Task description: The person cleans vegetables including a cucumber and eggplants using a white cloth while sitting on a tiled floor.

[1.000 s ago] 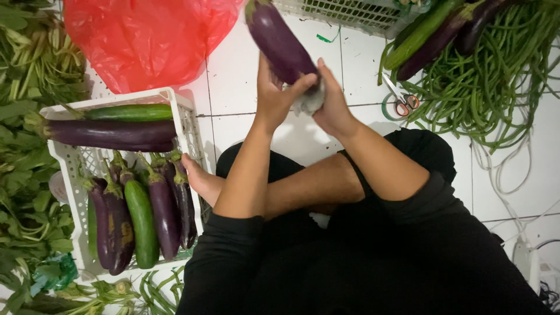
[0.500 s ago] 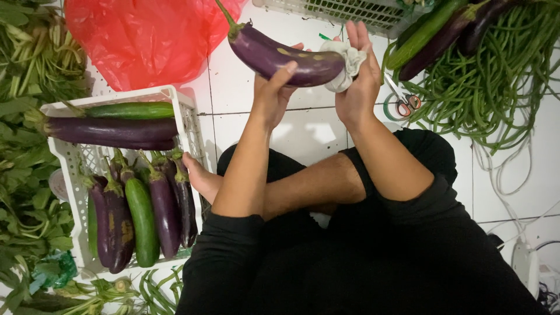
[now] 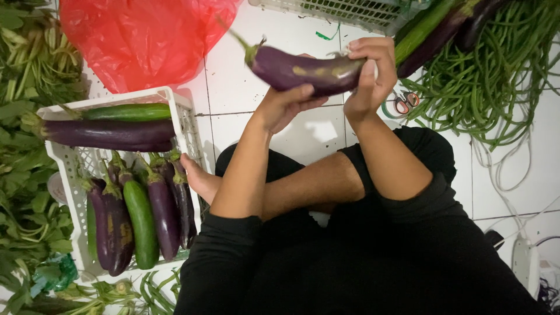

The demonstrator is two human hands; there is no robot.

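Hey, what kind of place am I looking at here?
Probably a produce sorting spot on a tiled floor, maybe a market stall's back area or a kitchen. A white crate holds eggplants and cucumbers, long beans lie heaped, and both hands hold an eggplant.

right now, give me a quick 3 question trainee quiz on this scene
1. True or false: both hands hold the eggplant above the floor.
2. Which hand is at the eggplant's blunt end, away from the stem? A left hand B right hand C neither
3. Fill in: the white crate holds eggplants and green ____.

Key
1. True.
2. B: the right hand wraps the blunt end; the left hand supports the eggplant from below, nearer the stem.
3. Cucumbers.
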